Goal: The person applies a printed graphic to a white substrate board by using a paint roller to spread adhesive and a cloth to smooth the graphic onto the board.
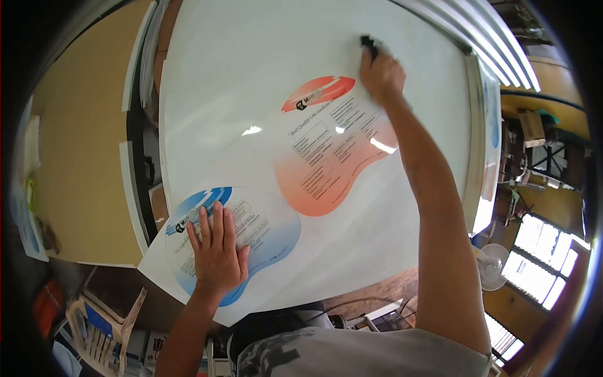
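While our left hand (pixel 217 257) lies flat on a blue print (pixel 273 239), fingers outstretched and grasping nothing, our right one (pixel 384 78) clenches a small black tool (pixel 367 44), probably short-bodied, though it blurs. We see a glossy white sheet (pixel 352 264) carrying that print and an orange one (pixel 314 195), both curvy and lettered. Beside it lie a tan board (pixel 88 138) at left and, farther off, bright windows (pixel 545 242) at right. Our tool's long axis slants from upper left down into the palm; the lettering climbs rightward.

Two tabletop prints (pixel 333 151) (pixel 270 235) — one tool (pixel 370 46)
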A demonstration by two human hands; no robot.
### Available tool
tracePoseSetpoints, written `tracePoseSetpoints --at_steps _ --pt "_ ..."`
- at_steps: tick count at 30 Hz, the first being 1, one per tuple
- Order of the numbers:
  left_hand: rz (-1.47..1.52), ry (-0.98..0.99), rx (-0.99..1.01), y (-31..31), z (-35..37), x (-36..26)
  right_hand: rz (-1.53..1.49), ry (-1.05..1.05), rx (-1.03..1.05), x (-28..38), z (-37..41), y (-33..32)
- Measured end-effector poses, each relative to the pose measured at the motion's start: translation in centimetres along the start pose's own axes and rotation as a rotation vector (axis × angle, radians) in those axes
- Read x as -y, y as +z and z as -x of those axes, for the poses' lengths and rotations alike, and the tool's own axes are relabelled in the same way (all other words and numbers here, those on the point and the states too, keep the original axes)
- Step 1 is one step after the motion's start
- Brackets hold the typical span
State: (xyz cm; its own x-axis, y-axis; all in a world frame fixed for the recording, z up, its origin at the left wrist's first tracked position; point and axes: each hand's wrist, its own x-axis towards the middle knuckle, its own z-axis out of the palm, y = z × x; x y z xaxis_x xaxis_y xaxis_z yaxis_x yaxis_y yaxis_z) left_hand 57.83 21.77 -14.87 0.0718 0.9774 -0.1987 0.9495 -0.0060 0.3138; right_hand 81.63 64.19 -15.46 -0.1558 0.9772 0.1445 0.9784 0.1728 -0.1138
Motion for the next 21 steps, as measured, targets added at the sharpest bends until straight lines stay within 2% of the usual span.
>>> tracePoseSetpoints --at_steps 2,4,5,6,7,8,9,10,12,13,14,15,16,18,20,21 --pt "0.002 -0.013 0.020 0.0 0.2 -0.1 -0.001 0.065 0.025 1.7 0.4 -0.3" --pt "0.008 -0.002 0.001 -0.2 -0.4 -0.1 -0.111 0.130 0.155 4.2 4.9 -0.8" --pt "0.012 0.002 -0.015 -0.3 -0.5 -0.1 0.216 -0.264 -0.367 3.5 10.8 5.8" --pt "0.014 0.002 -0.019 -0.3 0.0 -0.2 0.359 -0.483 -0.862 7.6 15.4 3.3" --pt "0.007 0.007 -0.022 -0.3 0.0 -0.1 -0.128 -0.511 -0.047 11.1 20.7 -0.2" --pt "0.000 -0.014 0.003 -0.2 -0.2 -0.1 -0.371 -0.490 0.368 14.2 24.4 -0.9" --pt "-0.003 -0.026 0.039 -0.2 -0.1 -0.3 -0.498 -0.535 0.421 15.5 25.4 -2.1" --pt "-0.010 -0.001 0.045 -0.2 0.0 -0.2 -0.498 -0.511 0.409 15.1 24.9 -2.0" --pt "-0.006 -0.044 0.020 0.1 0.0 -0.3 -0.584 -0.628 0.391 13.3 21.1 -0.9" --pt "-0.023 -0.040 0.013 0.2 0.0 -0.3 -0.390 -0.552 0.358 11.7 17.4 0.0" --pt "-0.019 -0.031 0.010 0.4 0.1 -0.4 -0.295 -0.352 0.353 10.0 12.5 -1.4" --pt "-0.038 -0.018 -0.008 0.4 0.1 -0.3 -0.251 -0.248 0.295 7.8 8.3 -2.0" --pt "-0.062 -0.006 -0.023 0.4 0.0 -0.2 -0.153 -0.154 0.042 4.8 4.7 1.5" --pt "-0.056 -0.004 -0.013 0.2 -0.1 -0.5 -0.227 0.035 0.072 2.8 1.0 -1.3" --pt "-0.052 -0.001 -0.028 -0.2 -0.4 -0.5 -0.274 0.049 0.093 4.4 5.0 0.3" --pt "-0.057 -0.013 -0.027 0.1 -0.3 -0.4 -0.222 -0.070 0.056 5.8 10.0 0.4"
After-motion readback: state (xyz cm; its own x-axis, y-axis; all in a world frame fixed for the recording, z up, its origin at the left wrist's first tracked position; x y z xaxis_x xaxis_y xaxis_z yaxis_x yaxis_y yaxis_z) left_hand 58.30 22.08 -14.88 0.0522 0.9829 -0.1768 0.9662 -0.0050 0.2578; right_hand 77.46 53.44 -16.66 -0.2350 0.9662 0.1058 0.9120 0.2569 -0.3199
